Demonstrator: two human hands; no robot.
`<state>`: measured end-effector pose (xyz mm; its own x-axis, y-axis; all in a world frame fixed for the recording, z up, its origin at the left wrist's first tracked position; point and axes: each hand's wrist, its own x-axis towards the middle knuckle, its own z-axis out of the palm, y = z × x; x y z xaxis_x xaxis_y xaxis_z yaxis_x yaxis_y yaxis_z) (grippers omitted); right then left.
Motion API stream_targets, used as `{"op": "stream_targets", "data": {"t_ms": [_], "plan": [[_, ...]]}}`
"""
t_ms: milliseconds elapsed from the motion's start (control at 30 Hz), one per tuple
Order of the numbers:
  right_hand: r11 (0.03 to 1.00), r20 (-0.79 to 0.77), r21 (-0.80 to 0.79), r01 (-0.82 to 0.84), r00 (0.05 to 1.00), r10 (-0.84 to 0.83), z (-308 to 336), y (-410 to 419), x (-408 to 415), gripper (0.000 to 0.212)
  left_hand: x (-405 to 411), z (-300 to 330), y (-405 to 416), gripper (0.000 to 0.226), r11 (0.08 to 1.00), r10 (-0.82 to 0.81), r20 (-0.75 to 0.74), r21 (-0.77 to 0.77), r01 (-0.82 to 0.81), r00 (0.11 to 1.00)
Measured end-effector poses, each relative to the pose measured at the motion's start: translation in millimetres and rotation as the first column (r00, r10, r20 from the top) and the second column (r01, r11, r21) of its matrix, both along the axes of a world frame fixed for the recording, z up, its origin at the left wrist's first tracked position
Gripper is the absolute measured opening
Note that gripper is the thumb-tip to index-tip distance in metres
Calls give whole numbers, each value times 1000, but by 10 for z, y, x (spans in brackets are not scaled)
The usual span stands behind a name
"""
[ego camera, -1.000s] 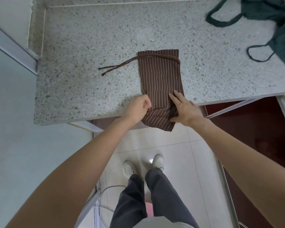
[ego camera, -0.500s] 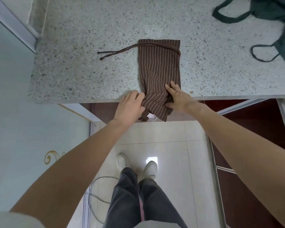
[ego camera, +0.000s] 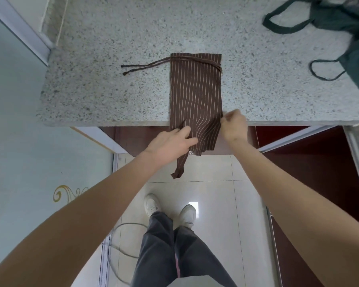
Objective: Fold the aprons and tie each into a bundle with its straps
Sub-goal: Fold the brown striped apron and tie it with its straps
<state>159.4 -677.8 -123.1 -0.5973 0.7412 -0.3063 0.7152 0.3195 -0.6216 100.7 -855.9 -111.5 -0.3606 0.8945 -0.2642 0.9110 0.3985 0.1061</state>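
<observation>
In the head view, the brown apron with thin pale stripes (ego camera: pixel 195 88), folded into a long narrow strip, lies on the speckled grey stone table (ego camera: pixel 112 83) with its long axis running straight away from the person. Its far end sits well onto the table, where its brown straps (ego camera: pixel 145 66) cross it and trail off to the left. Its near end hangs over the table's front edge, with one narrow tail dangling lower toward the floor.

Both hands meet the apron at that overhanging near end. The left hand (ego camera: pixel 170 145) lies on the left side of the hanging cloth with its fingers curled into the fabric; it appears to grip it, though the fingertips are partly hidden. The right hand (ego camera: pixel 233 126) pinches the right edge of the strip just at the table's edge, fingers closed on the cloth. The hands are about equally near, one on each long edge.

The apron stretches forward from both hands, so folding or rolling would likely carry the near end up and away along that axis, toward the straps.

A dark green apron (ego camera: pixel 340 19) lies bunched at the table's far right, well apart.
</observation>
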Motion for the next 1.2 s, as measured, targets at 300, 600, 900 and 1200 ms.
{"op": "stream_targets", "data": {"t_ms": [300,600,900,1200], "plan": [[514,92,-832,207,966,-240,-95,-116,150,26,64,-32,-47,20,900,183,101,384,-208,978],[689,-37,-708,156,966,-257,18,78,167,11,-204,-99,18,41,917,292,297,181,-354,909],[888,-54,-454,70,993,-105,-131,82,142,20,-401,-273,166,41,926,325,73,176,-333,943],[999,-186,-39,-8,983,1,-44,185,-52,12,-497,-266,293,68,932,345,86,85,-352,935]]}}
